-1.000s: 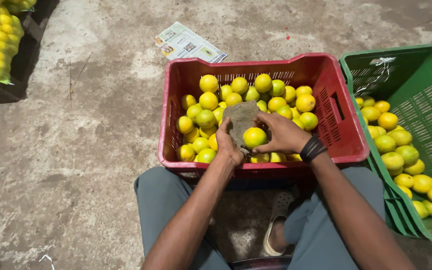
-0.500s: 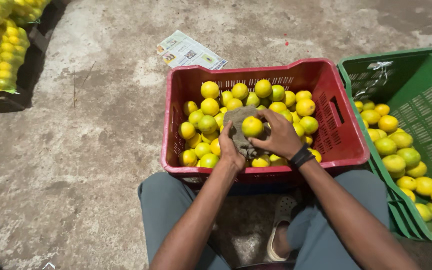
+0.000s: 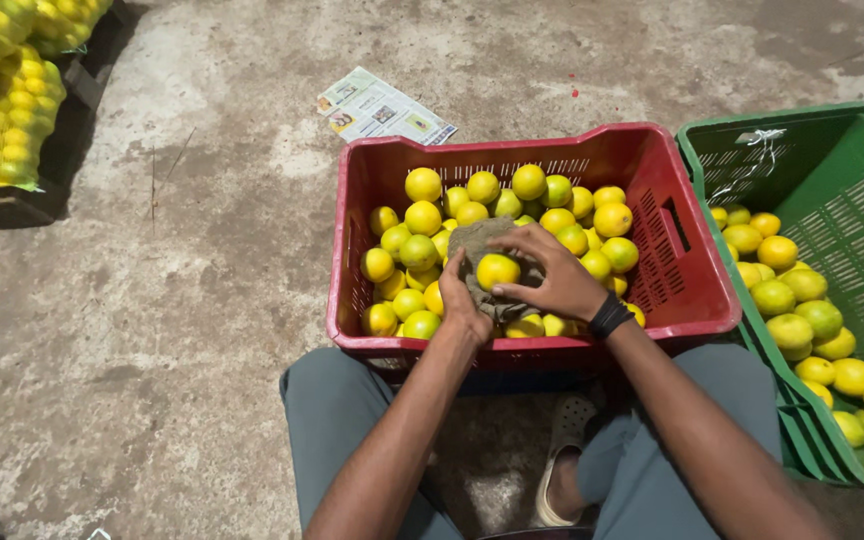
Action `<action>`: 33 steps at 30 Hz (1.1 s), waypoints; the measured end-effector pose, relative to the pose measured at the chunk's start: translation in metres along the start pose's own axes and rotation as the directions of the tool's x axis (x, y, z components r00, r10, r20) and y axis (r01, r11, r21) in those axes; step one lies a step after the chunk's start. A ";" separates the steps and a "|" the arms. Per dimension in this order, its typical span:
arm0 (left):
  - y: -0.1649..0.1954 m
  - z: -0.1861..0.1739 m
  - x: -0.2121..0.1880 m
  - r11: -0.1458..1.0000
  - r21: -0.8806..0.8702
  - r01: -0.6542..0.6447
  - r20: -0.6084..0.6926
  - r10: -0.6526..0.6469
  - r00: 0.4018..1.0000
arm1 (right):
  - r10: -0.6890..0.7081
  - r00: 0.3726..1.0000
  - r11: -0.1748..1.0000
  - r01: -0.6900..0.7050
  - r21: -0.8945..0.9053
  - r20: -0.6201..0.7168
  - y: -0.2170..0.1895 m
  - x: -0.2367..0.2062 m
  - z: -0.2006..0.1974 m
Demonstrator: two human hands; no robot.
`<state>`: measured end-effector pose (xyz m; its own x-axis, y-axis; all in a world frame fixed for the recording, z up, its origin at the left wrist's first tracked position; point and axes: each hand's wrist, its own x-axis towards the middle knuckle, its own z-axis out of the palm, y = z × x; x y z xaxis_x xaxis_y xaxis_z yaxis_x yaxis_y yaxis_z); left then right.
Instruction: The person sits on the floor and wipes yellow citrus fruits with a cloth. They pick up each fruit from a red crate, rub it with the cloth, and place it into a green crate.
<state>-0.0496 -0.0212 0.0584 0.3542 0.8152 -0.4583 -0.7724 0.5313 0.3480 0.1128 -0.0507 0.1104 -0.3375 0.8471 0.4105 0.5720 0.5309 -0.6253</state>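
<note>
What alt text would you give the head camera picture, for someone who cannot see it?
A seated person's right hand and left hand hold a yellow citrus fruit against a grey-brown cloth above a red crate of yellow-green fruit. A green crate with more fruit stands beside it on concrete floor.

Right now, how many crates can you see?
2: a red crate of yellow-green citrus fruit before the person's knees, and a green crate at its right. More may lie outside the view.
</note>
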 end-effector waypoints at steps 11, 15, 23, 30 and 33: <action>-0.002 0.001 -0.001 0.995 0.093 -0.021 -0.008 0.022 1.000 | -0.179 0.984 0.894 0.153 -0.420 -0.022 -0.014 0.006 -0.005; 0.000 0.005 -0.003 1.000 -0.002 -0.015 -0.031 0.015 0.999 | 0.033 0.995 0.999 -0.031 -0.021 0.099 -0.011 0.009 -0.010; 0.002 0.004 -0.004 0.992 0.123 -0.025 -0.090 0.036 0.995 | -0.034 0.995 0.988 0.048 -0.148 0.097 0.002 0.000 -0.011; -0.002 -0.003 0.003 0.985 0.137 -0.104 0.057 0.097 0.994 | 0.042 0.944 0.904 -0.176 -0.390 -0.328 0.053 -0.016 -0.070; -0.003 -0.002 0.004 0.983 0.127 -0.133 0.101 0.121 0.988 | 0.058 0.757 0.843 -0.387 -0.374 -0.651 0.073 -0.044 -0.105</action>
<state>-0.0465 -0.0203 0.0540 0.3095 0.8925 -0.3280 -0.7396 0.4427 0.5070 0.2478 -0.0521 0.1159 0.2648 0.6566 0.7062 0.8920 0.1114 -0.4380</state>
